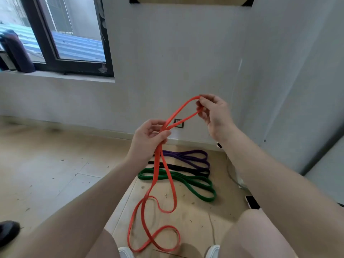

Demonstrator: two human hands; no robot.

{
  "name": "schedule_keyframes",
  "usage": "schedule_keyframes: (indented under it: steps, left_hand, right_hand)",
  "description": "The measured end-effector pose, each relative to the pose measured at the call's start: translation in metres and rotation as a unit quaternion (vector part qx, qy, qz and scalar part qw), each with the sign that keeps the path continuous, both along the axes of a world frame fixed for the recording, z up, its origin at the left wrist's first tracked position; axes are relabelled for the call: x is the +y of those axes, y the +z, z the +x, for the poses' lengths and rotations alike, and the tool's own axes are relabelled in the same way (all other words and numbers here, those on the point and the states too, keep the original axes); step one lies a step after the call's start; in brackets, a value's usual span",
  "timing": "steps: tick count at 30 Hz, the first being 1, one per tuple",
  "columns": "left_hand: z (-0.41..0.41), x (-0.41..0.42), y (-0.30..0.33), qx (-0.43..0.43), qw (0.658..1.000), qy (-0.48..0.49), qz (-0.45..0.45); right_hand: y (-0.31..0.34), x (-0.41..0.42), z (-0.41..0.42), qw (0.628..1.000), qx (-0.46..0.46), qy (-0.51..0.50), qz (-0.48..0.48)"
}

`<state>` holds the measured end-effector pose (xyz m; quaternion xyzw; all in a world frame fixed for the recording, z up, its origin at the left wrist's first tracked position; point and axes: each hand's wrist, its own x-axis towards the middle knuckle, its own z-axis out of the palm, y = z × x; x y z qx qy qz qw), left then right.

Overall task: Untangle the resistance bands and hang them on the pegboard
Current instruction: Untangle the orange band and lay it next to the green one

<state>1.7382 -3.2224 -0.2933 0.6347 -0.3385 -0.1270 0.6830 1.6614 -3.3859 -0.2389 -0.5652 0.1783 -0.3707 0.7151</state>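
The scene is lit softly and evenly by daylight from the window (61, 34) at upper left, only faint shadows are cast, detail is slightly smeared, and straight lines are bowed near the edges.

A dark-framed window (74, 34) is set in a pale wall (176, 62), a dark purple bottle (17, 51) standing on its sill. A wall socket (179, 123) sits low above the debris-flecked tiled floor (46, 164), where a phone (252, 202) lies.
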Motion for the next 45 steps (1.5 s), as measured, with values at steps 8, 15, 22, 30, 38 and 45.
schedule_keyframes:
  steps: [8,15,22,30,38,45]
  left_hand:
    - [0.004,-0.025,0.007,0.048,0.996,0.071,0.010]
    - [0.002,-0.044,0.019,0.119,0.989,0.084,-0.027]
    - [0.043,-0.018,0.015,0.235,0.954,0.153,-0.104]
    - [0.083,-0.006,-0.062,0.432,0.883,0.173,-0.070]
    - [0.063,-0.008,-0.082,0.438,0.893,0.103,-0.001]
    - [-0.004,-0.016,-0.090,0.216,0.963,-0.026,0.157]
  right_hand:
    - [-0.067,0.036,0.002,0.989,0.144,0.027,-0.002]
    - [-0.125,0.076,-0.005,0.935,0.234,0.183,-0.193]
    - [-0.147,0.033,-0.019,0.894,0.343,0.090,-0.273]
    - [-0.117,0.010,-0.023,0.929,0.291,0.085,-0.213]
    - [-0.099,0.013,-0.008,0.943,0.251,0.090,-0.199]
    - [-0.111,0.023,0.000,0.949,0.279,0.108,-0.098]
